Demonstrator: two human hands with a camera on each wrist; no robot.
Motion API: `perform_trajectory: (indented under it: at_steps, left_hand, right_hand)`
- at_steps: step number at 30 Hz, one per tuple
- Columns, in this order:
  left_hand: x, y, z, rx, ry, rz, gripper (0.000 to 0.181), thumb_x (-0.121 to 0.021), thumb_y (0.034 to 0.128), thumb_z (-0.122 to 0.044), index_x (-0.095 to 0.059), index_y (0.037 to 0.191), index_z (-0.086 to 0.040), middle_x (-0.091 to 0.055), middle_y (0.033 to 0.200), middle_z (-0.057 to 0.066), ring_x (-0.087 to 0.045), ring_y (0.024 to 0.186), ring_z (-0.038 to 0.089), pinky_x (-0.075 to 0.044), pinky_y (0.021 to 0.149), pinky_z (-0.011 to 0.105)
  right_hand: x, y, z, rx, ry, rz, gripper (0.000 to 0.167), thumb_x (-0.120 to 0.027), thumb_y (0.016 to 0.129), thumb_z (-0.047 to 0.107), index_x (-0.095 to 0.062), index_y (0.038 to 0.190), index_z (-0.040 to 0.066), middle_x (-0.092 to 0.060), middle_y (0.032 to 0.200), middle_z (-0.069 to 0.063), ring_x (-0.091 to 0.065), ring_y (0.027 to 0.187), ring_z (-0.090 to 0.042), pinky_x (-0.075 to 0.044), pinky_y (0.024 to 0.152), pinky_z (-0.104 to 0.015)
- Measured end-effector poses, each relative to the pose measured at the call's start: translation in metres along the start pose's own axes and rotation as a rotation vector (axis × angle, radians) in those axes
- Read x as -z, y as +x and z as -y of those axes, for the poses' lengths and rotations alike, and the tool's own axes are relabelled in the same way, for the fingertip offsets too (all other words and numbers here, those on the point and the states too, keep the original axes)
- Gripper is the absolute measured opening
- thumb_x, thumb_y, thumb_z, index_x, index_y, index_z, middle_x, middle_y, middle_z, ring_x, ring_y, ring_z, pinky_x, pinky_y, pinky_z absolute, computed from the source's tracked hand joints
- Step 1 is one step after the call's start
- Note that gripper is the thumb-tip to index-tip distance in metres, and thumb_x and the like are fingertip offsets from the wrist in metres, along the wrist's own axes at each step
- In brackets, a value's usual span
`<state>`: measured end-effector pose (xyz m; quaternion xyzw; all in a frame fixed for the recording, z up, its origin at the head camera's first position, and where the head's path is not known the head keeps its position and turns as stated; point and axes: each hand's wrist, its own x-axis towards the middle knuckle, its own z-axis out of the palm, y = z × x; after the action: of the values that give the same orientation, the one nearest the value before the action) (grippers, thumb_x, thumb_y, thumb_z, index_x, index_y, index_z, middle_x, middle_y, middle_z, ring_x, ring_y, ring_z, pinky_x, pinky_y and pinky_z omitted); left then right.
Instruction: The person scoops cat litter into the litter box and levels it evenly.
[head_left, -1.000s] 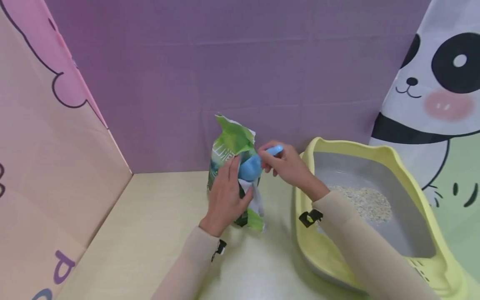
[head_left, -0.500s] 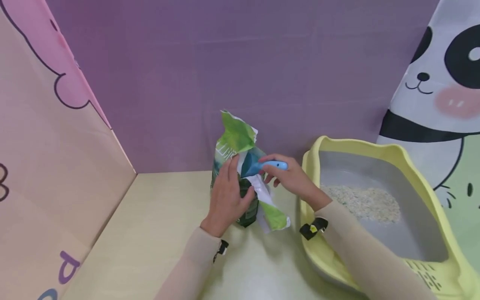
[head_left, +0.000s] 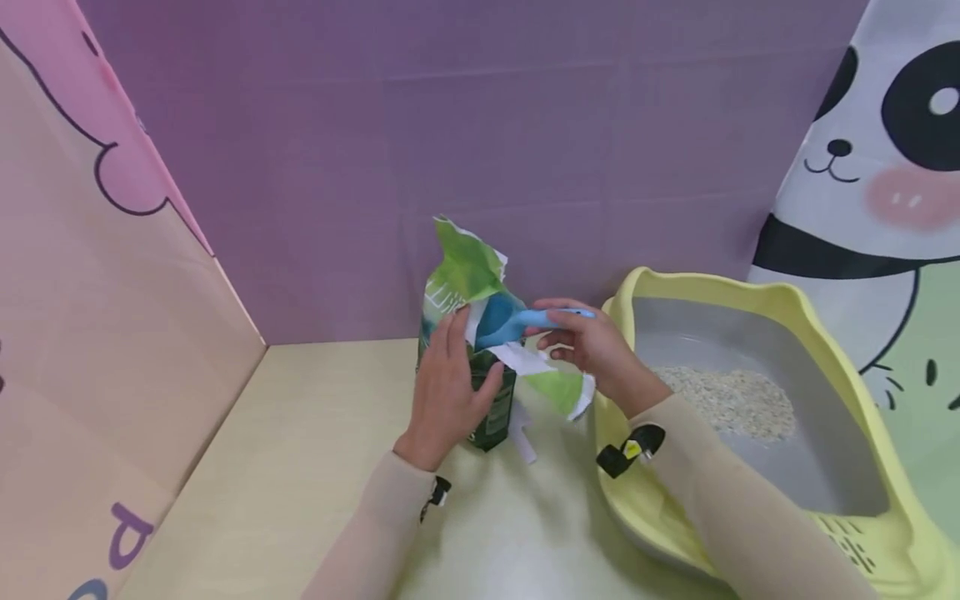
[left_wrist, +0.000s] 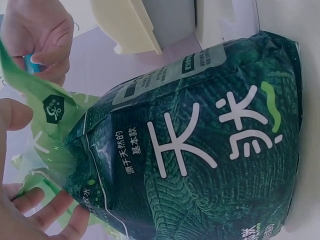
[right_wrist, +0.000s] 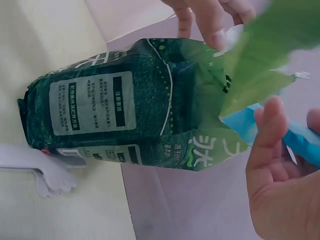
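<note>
A dark green litter bag (head_left: 491,417), torn open at the top, stands on the table; its contents are hidden. My left hand (head_left: 448,385) holds it near the mouth, thumb on the near side and fingers farther left; in the left wrist view those fingers (left_wrist: 55,212) lie over its upper end. With my right hand (head_left: 596,350) I pinch the handle of a blue scoop (head_left: 543,318). Its bowl sits in the bag's mouth, partly hidden by the bag. A light green torn flap (right_wrist: 260,75) stands up beside the scoop.
To the right is a yellow-rimmed litter box (head_left: 813,321) with a grey inside and a patch of pale litter (head_left: 735,404). A whitish object with a paw-shaped end (right_wrist: 55,175) lies by the bag's base. A purple backdrop (head_left: 337,167) hangs behind the table (head_left: 315,417).
The scoop has tipped from bowl outward to bowl inside the bag's mouth, its handle now nearly level. My right hand has shifted slightly right; the left stays at the bag. The lower flap has lifted outward.
</note>
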<state>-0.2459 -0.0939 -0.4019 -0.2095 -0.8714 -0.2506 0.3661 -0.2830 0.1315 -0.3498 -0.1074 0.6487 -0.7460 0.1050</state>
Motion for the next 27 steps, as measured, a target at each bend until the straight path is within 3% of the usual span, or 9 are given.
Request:
perform_trajectory:
  at_steps: [4, 10, 21, 27]
  left_hand:
    - [-0.0001, -0.0014, 0.0006, -0.007, 0.004, -0.013, 0.078, -0.067, 0.094, -0.037, -0.033, 0.154, -0.001, -0.046, 0.149, 0.019, -0.051, 0.132, 0.033, -0.049, 0.106, 0.05]
    - [-0.0004, -0.0015, 0.0001, -0.033, 0.017, -0.034, 0.075, -0.068, 0.0919, -0.032, -0.036, 0.151, 0.0, -0.047, 0.147, 0.019, -0.052, 0.13, 0.034, -0.05, 0.105, 0.049]
    - [0.003, -0.0032, 0.0021, -0.037, 0.024, -0.056, 0.073, -0.072, 0.0872, -0.024, -0.04, 0.148, 0.001, -0.049, 0.145, 0.019, -0.054, 0.123, 0.034, -0.051, 0.102, 0.049]
    - [0.0024, 0.0009, 0.0004, -0.037, 0.012, -0.042, 0.073, -0.072, 0.088, -0.025, -0.039, 0.148, 0.001, -0.048, 0.146, 0.019, -0.053, 0.127, 0.034, -0.05, 0.104, 0.048]
  right_hand:
    - [0.0015, -0.0031, 0.0048, 0.012, 0.076, -0.03, 0.022, -0.048, 0.108, 0.024, -0.062, 0.123, 0.015, -0.079, 0.089, 0.002, -0.067, 0.07, -0.008, -0.05, 0.067, -0.023]
    - [0.0049, -0.0059, 0.0087, 0.05, 0.106, -0.054, 0.03, -0.036, 0.109, 0.023, -0.065, 0.115, 0.016, -0.079, 0.084, 0.0, -0.067, 0.067, -0.01, -0.048, 0.065, -0.024]
    - [0.0003, -0.0055, 0.0041, 0.145, 0.121, -0.139, 0.034, -0.038, 0.106, 0.014, -0.072, 0.101, 0.014, -0.077, 0.075, -0.004, -0.065, 0.058, -0.01, -0.05, 0.057, -0.023]
    - [-0.0011, -0.007, 0.0019, 0.248, 0.131, -0.212, 0.04, -0.037, 0.103, 0.011, -0.076, 0.093, 0.015, -0.076, 0.07, -0.004, -0.062, 0.052, -0.01, -0.048, 0.053, -0.021]
